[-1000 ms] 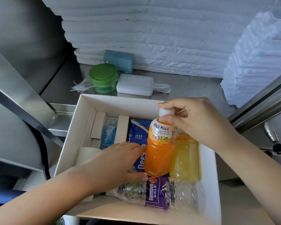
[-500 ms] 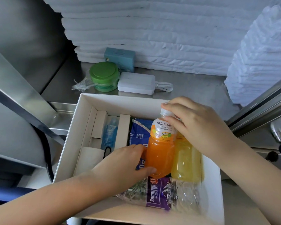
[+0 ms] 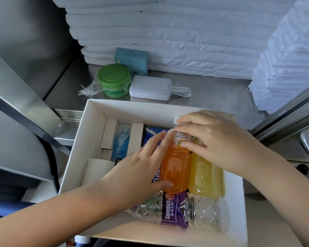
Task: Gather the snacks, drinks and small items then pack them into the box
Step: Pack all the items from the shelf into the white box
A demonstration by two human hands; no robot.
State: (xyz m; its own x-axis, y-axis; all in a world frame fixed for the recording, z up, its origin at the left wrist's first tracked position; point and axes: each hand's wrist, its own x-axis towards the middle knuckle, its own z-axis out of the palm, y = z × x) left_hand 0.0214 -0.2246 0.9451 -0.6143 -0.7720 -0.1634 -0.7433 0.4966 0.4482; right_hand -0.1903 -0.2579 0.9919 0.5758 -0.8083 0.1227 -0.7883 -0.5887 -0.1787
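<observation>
Here, box (image 3: 82,148) holding orange bottle (image 3: 175,168), yellow bottle (image 3: 205,177)

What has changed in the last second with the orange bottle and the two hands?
The orange bottle went down from a raised tilt to lie in the box beside the yellow bottle. The right hand keeps gripping its top; the left hand slid its straight fingers up along its side. Snack bag, green tub and white charger stayed put.

The left hand (image 3: 141,168) extends from the lower left, forearm bare, fingers straight and thumb spread. The right hand (image 3: 218,139) lies palm down, its fingers curled over the neck of the orange bottle (image 3: 175,168).
</observation>
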